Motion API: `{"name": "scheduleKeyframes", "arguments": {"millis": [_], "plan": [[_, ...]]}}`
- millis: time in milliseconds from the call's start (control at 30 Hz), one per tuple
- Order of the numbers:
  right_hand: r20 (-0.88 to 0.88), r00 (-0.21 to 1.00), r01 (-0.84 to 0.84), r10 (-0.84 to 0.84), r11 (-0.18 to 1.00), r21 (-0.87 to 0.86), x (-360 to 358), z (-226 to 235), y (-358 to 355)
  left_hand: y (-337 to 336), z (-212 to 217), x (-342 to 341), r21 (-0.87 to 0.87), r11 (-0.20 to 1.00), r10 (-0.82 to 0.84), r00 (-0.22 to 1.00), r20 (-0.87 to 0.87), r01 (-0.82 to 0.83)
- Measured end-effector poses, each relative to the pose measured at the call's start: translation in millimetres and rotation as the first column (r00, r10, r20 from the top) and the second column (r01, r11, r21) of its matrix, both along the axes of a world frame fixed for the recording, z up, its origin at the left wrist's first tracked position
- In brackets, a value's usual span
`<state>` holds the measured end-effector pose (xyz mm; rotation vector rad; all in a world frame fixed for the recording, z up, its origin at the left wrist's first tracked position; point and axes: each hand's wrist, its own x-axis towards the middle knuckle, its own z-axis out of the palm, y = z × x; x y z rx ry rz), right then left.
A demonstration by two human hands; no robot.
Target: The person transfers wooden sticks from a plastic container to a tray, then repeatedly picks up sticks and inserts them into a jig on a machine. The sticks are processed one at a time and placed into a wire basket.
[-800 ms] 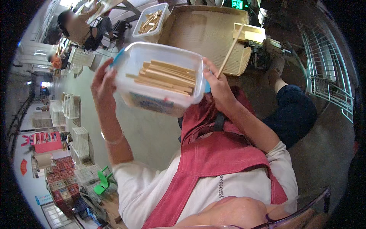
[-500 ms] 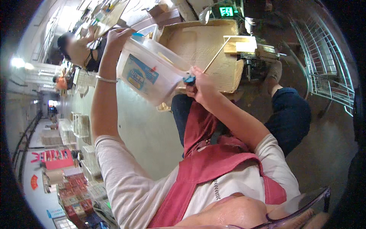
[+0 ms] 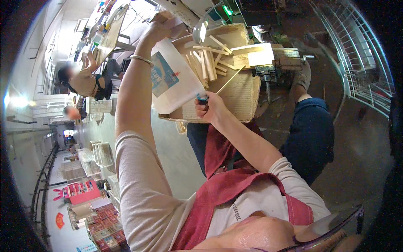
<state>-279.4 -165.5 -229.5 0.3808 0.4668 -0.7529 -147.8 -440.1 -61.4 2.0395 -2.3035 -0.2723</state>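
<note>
**Ana:** Head camera looks down on a cluttered workshop. What surrounds that plastic tub (image 3: 174, 82)?

**Ben:** Just beyond the tub sits a shallow woven tray (image 3: 245, 94), straw-coloured and ribbed. Pale wooden sticks (image 3: 205, 61) lie in a loose pile on the tray right at the tub's mouth. Behind the tray stands a metal machine (image 3: 277, 69) with a pale block on top. Far off to the tub's left, another person (image 3: 84, 82) bends over a bench.

**Ana:** Anything blocking the view?

**Ben:** The tub's own base, tipped up with its bottom facing the camera, hides its inside and part of the tray.

**Ana:** Materials?

**Ben:** The tub is milky, translucent plastic, rectangular with rounded corners, a blue label on its base and a blue clip at its lower corner.

**Ana:** And the hands?

**Ben:** The left hand (image 3: 157, 31) grips the tub's upper edge, a thin bangle on the wrist. The right hand (image 3: 210, 107) is clenched at the lower corner by the clip, also pinching one long thin stick (image 3: 230, 80). The tub hangs tilted between both.
</note>
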Motion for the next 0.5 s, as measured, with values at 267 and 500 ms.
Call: {"name": "scheduleKeyframes", "arguments": {"millis": [267,500], "plan": [[-0.021,1.000,-0.008,0.007,0.999,-0.047,3.3,12.8,5.6,17.5,10.0,-14.2,-0.042,0.994,-0.104,0.984,-0.147,0.099],[-0.014,0.999,0.038,-0.038,0.999,-0.021,6.7,18.7,16.4,40.6,18.8,-11.1,-0.074,0.992,-0.116,0.958,-0.261,0.100]]}}
